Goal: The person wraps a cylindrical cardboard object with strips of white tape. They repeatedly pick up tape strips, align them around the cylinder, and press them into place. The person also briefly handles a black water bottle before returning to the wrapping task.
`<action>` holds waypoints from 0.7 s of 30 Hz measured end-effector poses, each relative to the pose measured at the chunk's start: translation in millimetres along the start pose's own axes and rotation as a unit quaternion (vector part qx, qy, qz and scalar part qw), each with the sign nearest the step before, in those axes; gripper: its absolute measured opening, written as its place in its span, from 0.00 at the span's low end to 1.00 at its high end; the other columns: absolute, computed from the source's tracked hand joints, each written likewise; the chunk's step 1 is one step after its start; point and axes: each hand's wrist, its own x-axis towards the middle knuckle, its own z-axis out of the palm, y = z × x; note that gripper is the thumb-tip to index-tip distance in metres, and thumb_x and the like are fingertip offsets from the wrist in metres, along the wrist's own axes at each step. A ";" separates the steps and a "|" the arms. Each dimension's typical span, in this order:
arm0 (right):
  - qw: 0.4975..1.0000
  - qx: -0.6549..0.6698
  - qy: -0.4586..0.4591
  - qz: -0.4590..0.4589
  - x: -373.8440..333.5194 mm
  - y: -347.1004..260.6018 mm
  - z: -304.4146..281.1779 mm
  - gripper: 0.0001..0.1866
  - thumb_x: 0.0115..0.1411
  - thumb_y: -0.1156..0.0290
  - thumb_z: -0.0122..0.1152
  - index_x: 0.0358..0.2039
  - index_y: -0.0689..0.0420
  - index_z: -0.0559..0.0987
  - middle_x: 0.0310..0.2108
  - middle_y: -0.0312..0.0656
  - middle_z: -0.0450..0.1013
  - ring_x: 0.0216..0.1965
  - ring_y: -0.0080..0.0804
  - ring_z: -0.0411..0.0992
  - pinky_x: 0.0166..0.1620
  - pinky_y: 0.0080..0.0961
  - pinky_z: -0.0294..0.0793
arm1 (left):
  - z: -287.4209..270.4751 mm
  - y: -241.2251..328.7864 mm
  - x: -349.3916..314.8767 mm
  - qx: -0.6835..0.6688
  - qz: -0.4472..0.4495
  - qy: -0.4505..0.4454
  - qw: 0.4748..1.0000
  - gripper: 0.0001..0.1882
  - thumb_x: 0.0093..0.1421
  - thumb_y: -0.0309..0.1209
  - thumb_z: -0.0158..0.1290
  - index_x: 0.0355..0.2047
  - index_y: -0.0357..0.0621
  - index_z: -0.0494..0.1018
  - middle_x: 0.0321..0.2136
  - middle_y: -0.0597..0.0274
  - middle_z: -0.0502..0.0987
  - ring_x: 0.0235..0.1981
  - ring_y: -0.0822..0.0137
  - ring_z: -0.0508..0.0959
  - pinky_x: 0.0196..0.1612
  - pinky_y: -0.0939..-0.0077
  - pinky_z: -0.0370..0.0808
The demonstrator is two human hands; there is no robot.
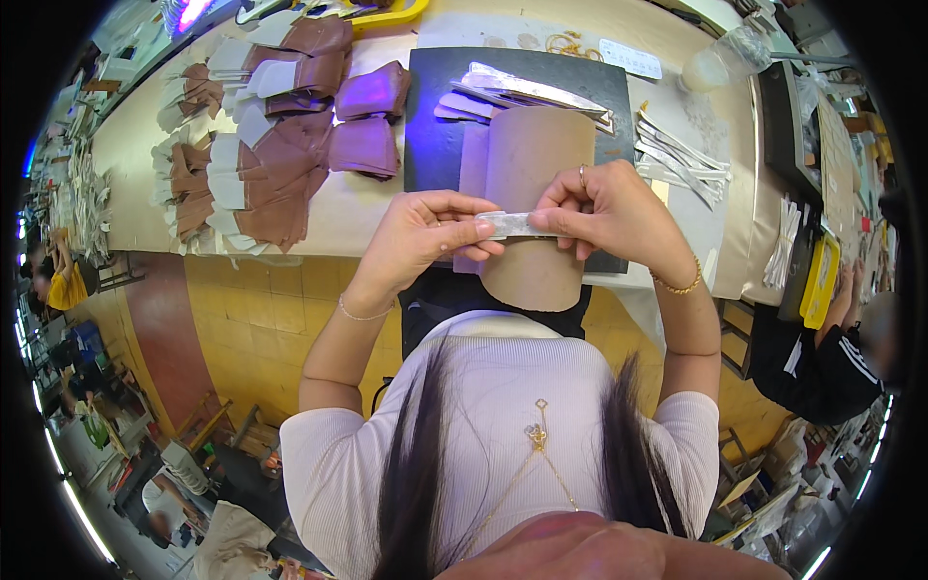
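A short whitish strip (510, 224) is stretched level between my two hands. My left hand (432, 230) pinches its left end between thumb and fingers. The other end is pinched by my right hand (601, 215), which wears a ring. Just beneath the strip lies a tan half-round or cylindrical form (541, 145), its long side pointing toward me. It rests partly on a black mat (435, 126) and reaches past the table's near edge. A pile of pale, pointed strips (527, 89) lies on the mat beyond the form. A flat mauve piece (473, 159) shows along the form's left side.
Fanned stacks of brown pieces with white ends (280, 184) cover the table's left part, beside folded brown bundles (365, 147). White strips (681, 159) lie right of the mat, and a clear plastic container (725, 63) stands behind. Another person (817, 362) sits at far right by a yellow tray (822, 280).
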 end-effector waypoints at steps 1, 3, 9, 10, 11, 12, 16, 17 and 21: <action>1.000 0.011 0.001 -0.013 -0.8 2.3 -0.6 0.10 0.54 0.67 0.63 0.25 0.62 0.79 0.15 0.36 0.74 0.14 0.18 0.71 0.20 0.14 0.68 | 0.1 0.0 0.5 0.008 -0.001 0.000 1.000 0.13 0.55 0.22 0.56 0.41 0.28 0.73 0.31 0.51 0.79 0.29 0.68 0.81 0.31 0.84 0.80; 0.999 0.023 0.005 -0.029 -3.4 7.6 -4.3 0.10 0.53 0.67 0.65 0.25 0.62 0.79 0.15 0.36 0.74 0.15 0.17 0.71 0.21 0.13 0.68 | -0.3 0.1 1.4 0.030 0.001 -0.001 1.000 0.13 0.56 0.22 0.56 0.41 0.28 0.73 0.31 0.50 0.79 0.29 0.68 0.81 0.31 0.84 0.80; 0.999 0.042 0.009 -0.025 -8.6 21.9 -17.3 0.10 0.51 0.67 0.67 0.24 0.62 0.80 0.16 0.34 0.74 0.17 0.16 0.71 0.23 0.12 0.68 | -3.8 -0.7 2.9 0.032 -0.007 0.003 0.999 0.13 0.56 0.23 0.56 0.41 0.28 0.72 0.31 0.48 0.79 0.29 0.67 0.82 0.32 0.83 0.80; 0.998 0.049 0.007 -0.023 -8.1 23.8 -16.8 0.10 0.51 0.67 0.67 0.24 0.62 0.79 0.16 0.34 0.74 0.18 0.16 0.71 0.23 0.12 0.68 | -4.9 -0.6 3.0 0.028 -0.006 -0.006 1.000 0.13 0.56 0.23 0.56 0.41 0.28 0.72 0.31 0.49 0.79 0.30 0.67 0.81 0.33 0.83 0.79; 0.998 0.066 0.003 -0.022 -7.5 25.6 -16.2 0.10 0.51 0.67 0.67 0.24 0.62 0.79 0.16 0.34 0.73 0.18 0.16 0.71 0.23 0.12 0.68 | -6.1 -0.4 3.0 0.029 -0.011 -0.010 0.999 0.13 0.56 0.23 0.56 0.41 0.28 0.72 0.32 0.50 0.79 0.31 0.67 0.81 0.34 0.83 0.79; 0.998 0.060 0.004 -0.020 -7.0 27.0 -16.0 0.10 0.51 0.67 0.67 0.24 0.62 0.79 0.16 0.34 0.74 0.18 0.16 0.71 0.23 0.12 0.68 | -7.1 -0.4 3.3 0.029 -0.012 -0.015 0.999 0.14 0.57 0.23 0.56 0.42 0.28 0.72 0.32 0.51 0.79 0.32 0.67 0.81 0.35 0.83 0.79; 0.998 0.066 0.001 -0.024 -4.9 31.2 -15.1 0.10 0.52 0.67 0.67 0.24 0.61 0.79 0.16 0.34 0.74 0.18 0.16 0.71 0.23 0.12 0.67 | -9.1 -3.7 4.9 0.014 -0.005 -0.020 1.000 0.14 0.56 0.22 0.56 0.43 0.28 0.71 0.32 0.52 0.78 0.32 0.67 0.81 0.35 0.82 0.79; 0.997 0.075 0.000 -0.025 -4.7 31.8 -15.0 0.10 0.52 0.67 0.67 0.24 0.61 0.79 0.16 0.34 0.74 0.18 0.16 0.71 0.23 0.12 0.67 | -9.3 -5.2 5.5 0.010 0.002 -0.020 1.000 0.15 0.56 0.22 0.56 0.43 0.28 0.70 0.32 0.52 0.78 0.32 0.67 0.81 0.35 0.82 0.79; 0.997 0.071 0.009 -0.023 -4.6 32.7 -13.6 0.10 0.52 0.67 0.67 0.24 0.61 0.79 0.16 0.34 0.74 0.18 0.16 0.70 0.23 0.12 0.67 | -11.3 -11.6 6.9 -0.013 0.022 -0.021 0.999 0.17 0.56 0.20 0.55 0.45 0.29 0.67 0.31 0.52 0.78 0.32 0.66 0.81 0.35 0.82 0.79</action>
